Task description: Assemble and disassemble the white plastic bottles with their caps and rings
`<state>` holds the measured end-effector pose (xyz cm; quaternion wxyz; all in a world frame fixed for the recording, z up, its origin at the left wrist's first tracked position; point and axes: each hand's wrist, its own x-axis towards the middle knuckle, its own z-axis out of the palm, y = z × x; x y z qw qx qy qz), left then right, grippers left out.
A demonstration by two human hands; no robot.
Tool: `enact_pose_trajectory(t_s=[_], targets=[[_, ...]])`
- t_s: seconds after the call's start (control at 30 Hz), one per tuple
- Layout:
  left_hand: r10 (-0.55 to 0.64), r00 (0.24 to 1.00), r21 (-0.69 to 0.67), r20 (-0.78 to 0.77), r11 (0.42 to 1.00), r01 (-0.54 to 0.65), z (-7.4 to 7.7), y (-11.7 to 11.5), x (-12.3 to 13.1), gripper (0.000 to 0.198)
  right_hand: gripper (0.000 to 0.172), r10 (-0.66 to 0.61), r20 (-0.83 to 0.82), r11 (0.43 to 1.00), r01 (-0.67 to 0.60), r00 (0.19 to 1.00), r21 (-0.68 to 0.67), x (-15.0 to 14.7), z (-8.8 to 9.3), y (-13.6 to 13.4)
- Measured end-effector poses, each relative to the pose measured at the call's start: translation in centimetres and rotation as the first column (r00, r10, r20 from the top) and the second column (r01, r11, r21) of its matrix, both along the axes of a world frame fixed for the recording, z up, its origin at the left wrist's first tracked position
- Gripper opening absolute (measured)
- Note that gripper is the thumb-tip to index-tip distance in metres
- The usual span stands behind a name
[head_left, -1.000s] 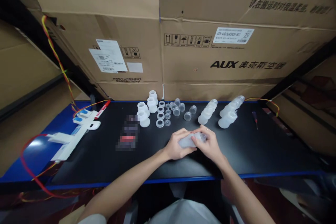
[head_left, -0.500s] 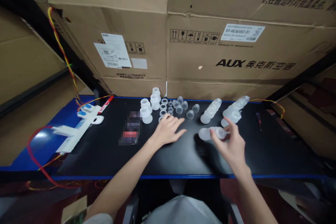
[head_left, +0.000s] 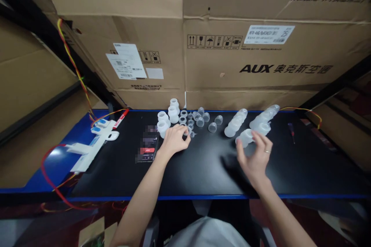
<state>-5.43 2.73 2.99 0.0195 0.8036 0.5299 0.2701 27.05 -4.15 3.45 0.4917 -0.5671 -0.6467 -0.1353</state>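
Note:
My right hand [head_left: 255, 157] hovers over the black table [head_left: 203, 166] with its fingers round a translucent plastic bottle [head_left: 245, 137], held at the near end of a row of like bottles [head_left: 262, 121]. My left hand [head_left: 174, 140] lies curled beside a cluster of small clear rings [head_left: 183, 120] and tiny pieces; its fingertips close over one of them, too small to name. White collars [head_left: 162, 117] stand just behind that hand. A second bottle row [head_left: 236, 122] and small clear caps [head_left: 212, 127] lie between the hands.
A phone [head_left: 147, 147] lies left of my left hand. White and blue plastic devices [head_left: 91, 142] with red and yellow wires [head_left: 46, 170] sit at the far left, next to a red marker [head_left: 121, 119]. A small screwdriver [head_left: 291, 132] lies right. Cardboard boxes [head_left: 232, 46] wall the back.
The hands parted from the bottle they held together. My right hand carried it right and back to the bottle row. My left hand went left to the rings and curled shut.

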Motion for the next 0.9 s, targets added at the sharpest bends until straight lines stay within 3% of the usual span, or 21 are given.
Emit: enact_pose_trajectory(t_s=[0.07, 0.13, 0.2, 0.27, 0.33, 0.43, 0.5, 0.6, 0.67, 0.73, 0.83, 0.9], targets=[[-0.062, 0.995, 0.101, 0.081, 0.993, 0.054, 0.0, 0.1, -0.1, 0.006, 0.036, 0.223, 0.059, 0.973, -0.218, 0.973, -0.079, -2.1, 0.0, 0.4], [-0.117, 0.980, 0.174, 0.159, 0.981, 0.089, 0.1, 0.1, -0.1, 0.006, 0.027, 0.443, 0.059, 0.868, -0.411, 0.895, -0.281, -4.4, -0.3, 1.7], [-0.148, 0.957, 0.205, 0.251, 0.974, 0.096, 0.0, 0.0, 0.0, 0.007, 0.030, 0.551, 0.027, 0.750, -0.481, 0.834, -0.454, -6.9, -1.2, 3.6], [-0.189, 0.922, 0.198, 0.339, 0.972, 0.126, -0.1, 0.0, 0.2, 0.007, 0.040, 0.601, 0.021, 0.677, -0.495, 0.799, -0.545, -9.2, -2.3, 5.6], [-0.229, 0.878, 0.186, 0.421, 0.969, 0.164, -0.4, 0.0, 0.3, 0.007, 0.044, 0.624, 0.034, 0.646, -0.491, 0.781, -0.584, -11.1, -3.4, 7.1], [-0.241, 0.795, 0.166, 0.557, 0.970, 0.178, -1.0, 0.1, 0.5, 0.015, 0.029, 0.638, -0.006, 0.638, -0.533, 0.770, -0.556, -12.7, -4.3, 8.0], [-0.219, 0.732, 0.134, 0.646, 0.976, 0.174, -1.4, 0.2, 0.7, 0.026, 0.024, 0.636, -0.163, 0.608, -0.620, 0.754, -0.497, -12.6, -4.3, 7.9], [-0.176, 0.662, 0.067, 0.729, 0.980, 0.187, -2.0, 0.2, 1.0, 0.041, 0.027, 0.565, -0.496, 0.549, -0.749, 0.660, -0.371, -11.3, -3.8, 7.3], [-0.164, 0.648, 0.038, 0.744, 0.978, 0.205, -2.2, 0.1, 1.2, 0.048, 0.029, 0.479, -0.646, 0.568, -0.771, 0.595, -0.288, -10.4, -3.2, 7.1], [-0.175, 0.657, 0.038, 0.733, 0.975, 0.218, -2.3, -0.1, 1.5, 0.052, 0.033, 0.420, -0.710, 0.629, -0.745, 0.565, -0.221, -9.9, -2.6, 7.0], [-0.212, 0.696, 0.058, 0.686, 0.969, 0.239, -2.4, -0.4, 2.0, 0.052, 0.044, 0.425, -0.683, 0.693, -0.699, 0.594, -0.176, -9.8, -1.6, 6.9], [-0.235, 0.725, 0.059, 0.648, 0.964, 0.260, -2.4, -0.5, 2.4, 0.046, 0.048, 0.459, -0.632, 0.697, -0.694, 0.624, -0.180, -9.9, -1.1, 6.6]])
